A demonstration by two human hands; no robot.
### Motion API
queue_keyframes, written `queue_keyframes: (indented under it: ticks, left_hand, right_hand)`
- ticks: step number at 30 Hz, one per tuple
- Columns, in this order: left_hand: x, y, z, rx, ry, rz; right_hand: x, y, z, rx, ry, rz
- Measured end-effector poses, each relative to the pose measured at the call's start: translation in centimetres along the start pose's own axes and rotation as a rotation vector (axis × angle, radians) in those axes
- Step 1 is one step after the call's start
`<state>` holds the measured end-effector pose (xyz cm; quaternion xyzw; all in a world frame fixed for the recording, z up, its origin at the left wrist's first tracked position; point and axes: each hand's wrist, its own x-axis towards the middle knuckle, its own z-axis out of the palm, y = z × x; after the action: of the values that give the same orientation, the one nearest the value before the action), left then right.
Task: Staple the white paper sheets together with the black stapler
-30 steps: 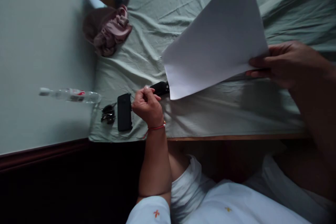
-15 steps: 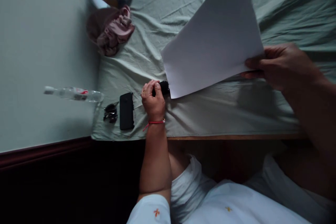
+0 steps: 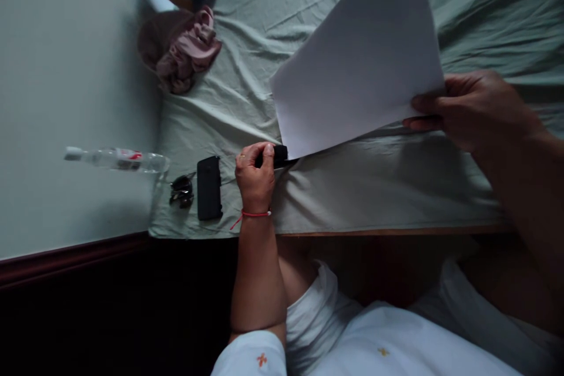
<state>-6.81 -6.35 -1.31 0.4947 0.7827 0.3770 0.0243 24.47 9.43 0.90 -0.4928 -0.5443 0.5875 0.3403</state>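
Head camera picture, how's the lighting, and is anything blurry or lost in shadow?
Head view: dim, even light, no glare; the white paper is brightest and shades the green sheet beneath; below the wooden edge is nearly black; the plastic bottle at left looks smeared.

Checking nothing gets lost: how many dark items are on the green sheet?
3: a black phone beside the left hand, a small dark bundle left of it, and a black device gripped in that hand. The paper may hide more.

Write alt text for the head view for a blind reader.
The right hand holds a white paper by its edge above a green sheet, while the left hand grips a small black tool at the paper's lower corner. A phone, keys and bottle lie nearby.
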Motion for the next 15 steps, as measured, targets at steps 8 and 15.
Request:
queue_keyframes:
  ticks: [8, 15]
  left_hand:
    - [0.34, -0.01, -0.19, 0.103, -0.109, 0.064]
    - [0.32, 0.14, 0.13, 0.09, -0.129, 0.05]
  right_hand:
    - [0.08, 0.1, 0.1, 0.011, 0.017, 0.022]
    - [0.09, 0.15, 0.14, 0.033, 0.016, 0.03]
